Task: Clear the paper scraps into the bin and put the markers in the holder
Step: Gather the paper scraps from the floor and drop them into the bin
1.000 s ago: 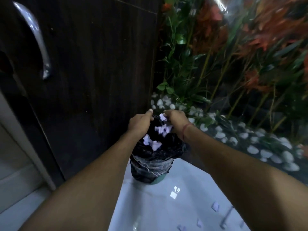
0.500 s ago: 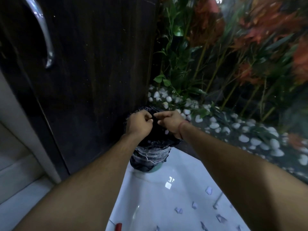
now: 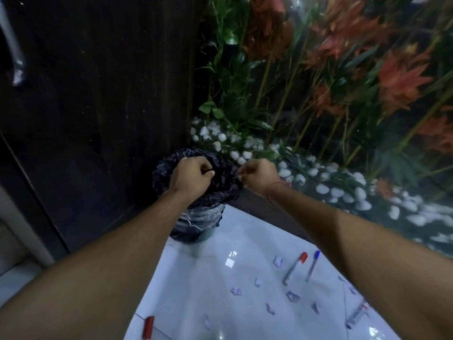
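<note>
A small bin lined with a black plastic bag (image 3: 196, 217) stands on the white floor by a dark door. My left hand (image 3: 192, 176) is fisted over the bag's top, pinching the black plastic. My right hand (image 3: 258, 175) is closed at the bag's right rim, fingers pinched together; whether it grips the bag I cannot tell. Several lilac paper scraps (image 3: 291, 295) lie scattered on the floor. A red-capped marker (image 3: 294, 267) and a blue-capped pen (image 3: 312, 265) lie side by side there. Another red marker (image 3: 148, 327) lies near my left forearm. No holder is in view.
A dark wooden door (image 3: 98, 94) with a metal handle (image 3: 14, 57) fills the left. A bed of white pebbles (image 3: 323, 187) with green and orange plants (image 3: 318, 69) runs behind the bin. More pens (image 3: 356, 314) lie at the lower right.
Lilac scraps that were falling between my hands into the bag a second ago are gone from sight. My hands closed over the bag's mouth, then drew slightly apart. The view tilted down, showing more floor.
</note>
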{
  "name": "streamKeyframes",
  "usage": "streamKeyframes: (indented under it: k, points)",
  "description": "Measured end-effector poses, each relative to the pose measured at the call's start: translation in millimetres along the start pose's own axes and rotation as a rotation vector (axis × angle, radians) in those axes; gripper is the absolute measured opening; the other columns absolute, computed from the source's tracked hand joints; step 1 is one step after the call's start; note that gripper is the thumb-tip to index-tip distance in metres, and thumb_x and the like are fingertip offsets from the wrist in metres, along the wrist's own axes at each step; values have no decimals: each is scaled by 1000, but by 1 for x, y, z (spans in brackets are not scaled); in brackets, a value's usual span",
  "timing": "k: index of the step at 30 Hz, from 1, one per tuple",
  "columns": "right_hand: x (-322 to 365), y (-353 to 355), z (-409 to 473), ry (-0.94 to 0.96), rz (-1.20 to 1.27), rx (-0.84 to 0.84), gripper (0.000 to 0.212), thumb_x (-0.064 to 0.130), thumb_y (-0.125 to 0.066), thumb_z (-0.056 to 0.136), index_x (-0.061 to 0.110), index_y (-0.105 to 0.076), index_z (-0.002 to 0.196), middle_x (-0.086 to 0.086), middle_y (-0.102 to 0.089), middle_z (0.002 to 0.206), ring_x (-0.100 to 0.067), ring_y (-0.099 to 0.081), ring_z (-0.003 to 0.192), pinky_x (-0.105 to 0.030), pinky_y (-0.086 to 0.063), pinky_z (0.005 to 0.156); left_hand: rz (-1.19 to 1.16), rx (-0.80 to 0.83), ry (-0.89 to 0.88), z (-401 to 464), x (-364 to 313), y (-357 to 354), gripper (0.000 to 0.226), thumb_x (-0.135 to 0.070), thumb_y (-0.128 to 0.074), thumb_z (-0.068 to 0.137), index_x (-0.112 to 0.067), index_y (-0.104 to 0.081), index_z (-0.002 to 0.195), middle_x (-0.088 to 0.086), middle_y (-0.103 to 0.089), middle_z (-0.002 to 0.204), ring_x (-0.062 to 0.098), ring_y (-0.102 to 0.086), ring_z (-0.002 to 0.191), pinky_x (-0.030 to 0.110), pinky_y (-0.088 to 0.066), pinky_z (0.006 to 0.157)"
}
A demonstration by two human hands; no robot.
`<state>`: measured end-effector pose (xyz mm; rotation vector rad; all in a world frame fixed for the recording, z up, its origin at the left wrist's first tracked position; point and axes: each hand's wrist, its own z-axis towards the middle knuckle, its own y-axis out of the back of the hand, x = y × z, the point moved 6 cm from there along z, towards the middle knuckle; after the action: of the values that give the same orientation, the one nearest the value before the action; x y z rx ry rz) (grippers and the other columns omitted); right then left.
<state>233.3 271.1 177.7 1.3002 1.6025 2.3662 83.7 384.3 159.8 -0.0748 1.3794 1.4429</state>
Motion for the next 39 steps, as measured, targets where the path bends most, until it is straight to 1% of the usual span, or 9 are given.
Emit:
streamKeyframes:
  k: [3, 6, 9, 12, 16, 21, 25, 30, 39]
  points:
    - [-38, 20, -21, -65, -63, 1, 25, 23, -71, 84, 3, -71, 68, -12, -67, 66, -22, -61, 62, -30, -45, 59, 50, 75, -183, -9, -32, -20, 49, -35, -61, 92, -10, -45, 52, 10, -50, 53, 24, -50, 53, 33, -38, 102]
    - [-86, 33, -44, -55, -172, 27, 13, 15, -67, 83, 10, -75, 75, -10, -74, 79, -24, -68, 79, -27, -47, 68, 96, 180, -359, -26, -67, -54, 29, -31, -68, 86, -9, -62, 67, 6, -60, 73, 21, -54, 76, 34, -46, 80]
    - [-138, 36, -71, -166, -131, 72, 29, 22, -70, 84, 11, -68, 58, -4, -67, 59, -8, -62, 54, -23, -43, 55, 102, 262, -445, -42, -86, -89, 18, -29, -72, 81, -12, -70, 78, 3, -63, 80, 19, -57, 80, 34, -50, 73]
    - [-192, 27, -90, -301, -72, 107, 39, 33, -70, 84, 3, -69, 60, -11, -69, 58, -14, -66, 51, -29, -55, 55, 178, 369, -410, -57, -81, -133, 30, -42, -63, 82, -15, -72, 75, 4, -67, 81, 23, -61, 82, 35, -50, 75]
    - [-248, 4, -104, -366, -113, 190, 19, 19, -66, 81, 3, -73, 75, -17, -74, 79, -30, -71, 78, -35, -56, 70, 307, 582, -240, -86, -54, -196, 40, -44, -63, 85, -18, -65, 115, 4, -62, 120, 22, -53, 115, 32, -42, 98]
    - [-279, -35, -113, -151, -305, 384, 37, 7, -55, 85, 20, -64, 118, -7, -59, 120, -23, -58, 108, -24, -45, 89, 378, 728, -46, -123, -16, -243, 59, -45, -62, 84, -20, -47, 135, 7, -49, 136, 24, -44, 126, 37, -37, 104]
    - [-290, -60, -119, 88, -480, 535, 48, -3, -50, 77, 24, -61, 116, -2, -53, 114, -24, -55, 103, -36, -53, 82, 463, 690, 20, -146, 3, -257, 65, -52, -53, 87, -21, -37, 141, 6, -31, 151, 23, -24, 139, 39, -25, 111]
    - [-302, -65, -113, 170, -467, 502, 37, 0, -49, 79, 25, -61, 105, 0, -52, 108, -26, -58, 95, -42, -55, 74, 524, 681, -35, -161, 22, -265, 74, -60, -47, 87, -24, -24, 148, 5, -14, 158, 21, -12, 145, 44, -21, 113]
    - [-270, -67, -43, 209, -319, 244, 33, 0, -59, 77, 18, -69, 103, -7, -61, 106, -28, -61, 94, -33, -49, 77, 437, 590, -75, -159, 23, -257, 76, -67, -20, 81, -26, -41, 141, 3, -30, 155, 19, -24, 142, 39, -27, 111]
